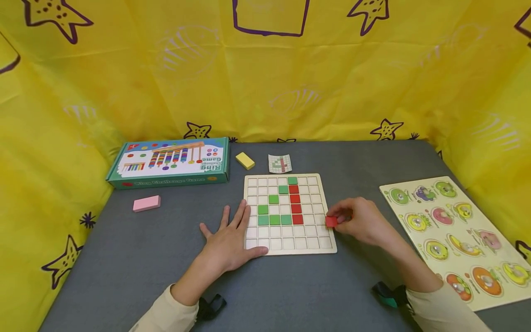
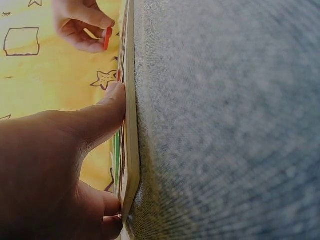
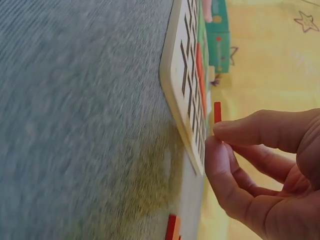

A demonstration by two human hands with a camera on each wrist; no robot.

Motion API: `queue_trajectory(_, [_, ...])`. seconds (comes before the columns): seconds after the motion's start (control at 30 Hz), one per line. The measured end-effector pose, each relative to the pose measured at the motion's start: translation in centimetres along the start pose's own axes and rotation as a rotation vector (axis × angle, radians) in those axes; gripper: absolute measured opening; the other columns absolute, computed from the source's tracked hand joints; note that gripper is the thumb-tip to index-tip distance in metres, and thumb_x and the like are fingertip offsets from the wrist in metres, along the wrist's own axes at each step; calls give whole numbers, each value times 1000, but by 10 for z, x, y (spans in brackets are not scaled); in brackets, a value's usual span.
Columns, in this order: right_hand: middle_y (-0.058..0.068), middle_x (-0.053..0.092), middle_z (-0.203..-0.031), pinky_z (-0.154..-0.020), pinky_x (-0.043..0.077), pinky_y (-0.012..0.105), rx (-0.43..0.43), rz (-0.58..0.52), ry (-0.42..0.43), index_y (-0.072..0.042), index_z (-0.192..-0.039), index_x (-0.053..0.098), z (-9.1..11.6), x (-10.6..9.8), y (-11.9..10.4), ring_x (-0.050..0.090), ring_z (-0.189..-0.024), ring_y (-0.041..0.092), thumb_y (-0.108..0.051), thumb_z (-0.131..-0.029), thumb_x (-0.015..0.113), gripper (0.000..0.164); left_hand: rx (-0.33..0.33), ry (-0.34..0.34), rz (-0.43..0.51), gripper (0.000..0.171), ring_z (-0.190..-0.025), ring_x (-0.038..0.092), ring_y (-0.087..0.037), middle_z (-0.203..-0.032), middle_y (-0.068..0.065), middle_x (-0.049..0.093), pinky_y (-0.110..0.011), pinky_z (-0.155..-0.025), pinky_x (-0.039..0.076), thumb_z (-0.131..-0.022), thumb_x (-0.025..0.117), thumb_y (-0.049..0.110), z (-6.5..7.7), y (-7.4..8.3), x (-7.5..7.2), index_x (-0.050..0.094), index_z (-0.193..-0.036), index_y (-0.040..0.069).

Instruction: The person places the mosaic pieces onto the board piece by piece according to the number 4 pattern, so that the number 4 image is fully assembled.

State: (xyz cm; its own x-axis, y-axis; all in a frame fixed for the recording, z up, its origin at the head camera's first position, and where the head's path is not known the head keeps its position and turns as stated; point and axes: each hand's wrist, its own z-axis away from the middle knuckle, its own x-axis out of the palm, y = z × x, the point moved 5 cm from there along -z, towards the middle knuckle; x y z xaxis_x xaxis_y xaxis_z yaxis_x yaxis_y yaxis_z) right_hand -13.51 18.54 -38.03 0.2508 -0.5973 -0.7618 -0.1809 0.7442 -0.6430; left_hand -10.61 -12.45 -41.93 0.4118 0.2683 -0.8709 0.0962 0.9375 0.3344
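A white wooden grid board (image 1: pixel 309 235) lies flat on the table, with several green tiles (image 1: pixel 274 199) and a column of several red tiles (image 1: pixel 296 209) in its squares. My left hand (image 1: pixel 228 246) is spread at the board's left side, its fingertips on that edge and its thumb (image 2: pixel 107 112) on the near edge. Just over the board's right edge, my right hand (image 1: pixel 358 220) pinches a small red square tile (image 1: pixel 331 222) between thumb and fingertips. The right wrist view shows that tile (image 3: pixel 217 112) edge-on, held apart from the board.
Behind the board lies a small pattern card (image 1: pixel 280 163), beside a yellow block (image 1: pixel 245 160). A green game box (image 1: pixel 170 161) and a pink block (image 1: pixel 146 203) are at left. A fruit puzzle board (image 1: pixel 415 251) lies at right. More red pieces (image 3: pixel 172 227) lie on the table.
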Motion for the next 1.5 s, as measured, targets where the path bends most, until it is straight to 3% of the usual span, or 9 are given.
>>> queue_trajectory(0.4, [-2, 74, -83, -70, 53, 25, -7, -59, -38, -13, -94, 80, -10, 16, -19, 66, -76, 11, -3, -73, 89, 25, 18, 10, 8, 114, -162, 0, -42, -177, 3, 0, -93, -102, -2, -86, 70, 72, 2, 1, -2, 13, -169, 18])
queue_trajectory(0.9, [-4, 74, -84, -69, 52, 26, -56, -80, -84, -15, -92, 81, -20, 45, -35, 65, -74, 9, 4, -74, 82, 26, 11, 11, -2, 115, -162, 2, -43, -177, 2, 1, -93, -103, -1, -85, 70, 73, 2, 0, -1, 14, -169, 18])
queue_trajectory(1.5, [-3, 72, -82, -70, 53, 25, -71, -51, -114, -13, -90, 81, -23, 54, -44, 63, -74, 9, 6, -75, 80, 25, 0, 10, -31, 116, -162, 0, -41, -177, 3, -1, -92, -104, 0, -85, 69, 75, 0, -1, -2, 13, -169, 19])
